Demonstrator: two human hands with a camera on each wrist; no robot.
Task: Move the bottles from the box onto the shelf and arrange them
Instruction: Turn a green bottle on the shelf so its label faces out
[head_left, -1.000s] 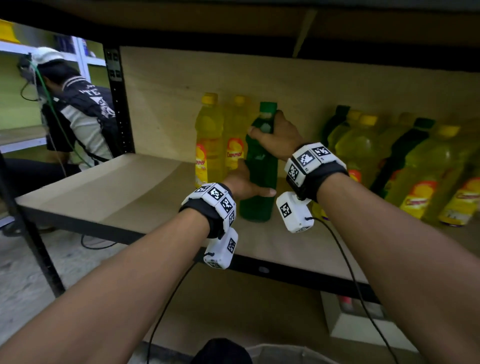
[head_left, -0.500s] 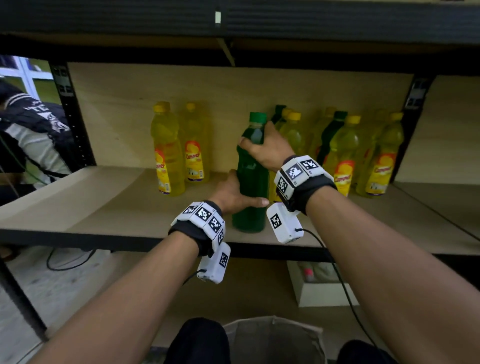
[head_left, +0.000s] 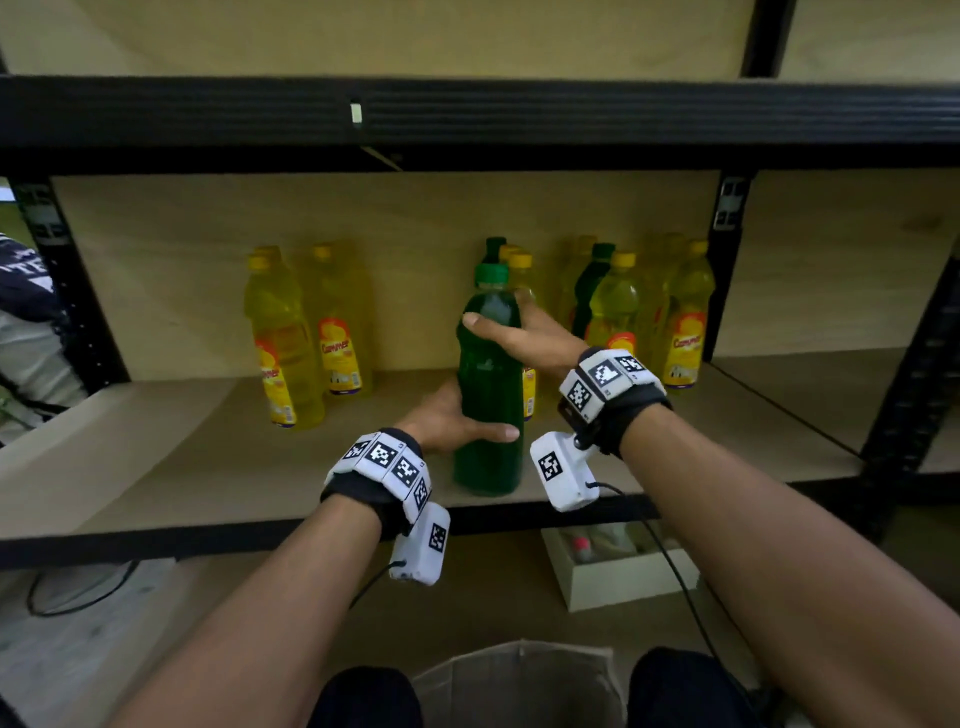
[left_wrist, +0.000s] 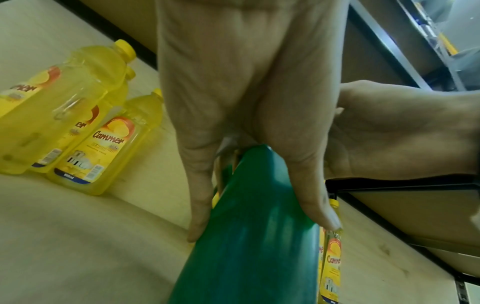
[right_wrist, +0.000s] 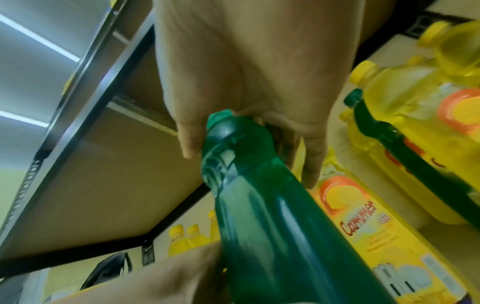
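Green bottle (head_left: 488, 395) stands near the shelf (head_left: 156, 467) front, left hand (head_left: 447, 421) gripping its body, right hand (head_left: 530, 338) its shoulder; most yellow bottles (head_left: 680, 322) already shelved, box (head_left: 519, 680) contents not visible, so remainder unknown.

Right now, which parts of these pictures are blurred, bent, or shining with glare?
Head view: the black shelf beam bows from the wide lens and the far yellow bottles look soft. Left wrist view: the nearest yellow bottle is smeared. Right wrist view: pale highlights streak the green bottle, and ceiling lights glare.
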